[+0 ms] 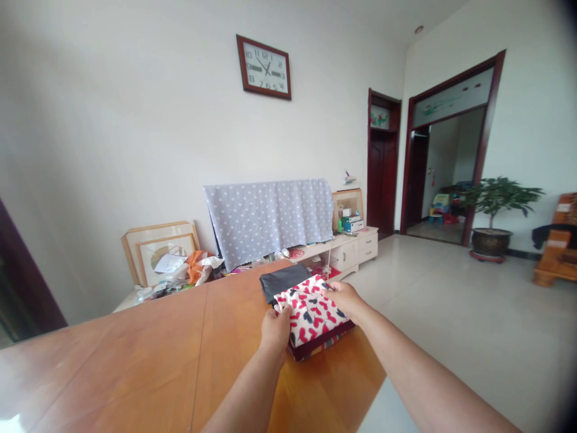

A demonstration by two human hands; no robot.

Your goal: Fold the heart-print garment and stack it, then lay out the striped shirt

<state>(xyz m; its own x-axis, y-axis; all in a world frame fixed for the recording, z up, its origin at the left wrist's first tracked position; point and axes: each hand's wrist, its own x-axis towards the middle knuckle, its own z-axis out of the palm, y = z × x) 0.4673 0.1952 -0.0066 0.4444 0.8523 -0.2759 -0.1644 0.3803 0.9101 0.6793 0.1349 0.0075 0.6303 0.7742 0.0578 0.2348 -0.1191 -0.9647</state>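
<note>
A folded white cloth with red and dark heart shapes [313,313] lies on top of a small stack of folded cloths [322,346] near the right end of the wooden table [157,355]. My left hand [276,328] is closed, pinching the patterned cloth's near left corner. My right hand [345,296] grips its far right edge, fingers curled over it. Just behind the stack lies a folded dark grey cloth [283,281], untouched.
Behind the table stands a low white cabinet [356,246] with a television under a dotted grey cover [270,219], picture frames [157,249] and clutter. A potted plant [493,207] and a wooden chair [556,252] stand at the right on the tiled floor. A clock [264,67] hangs on the wall.
</note>
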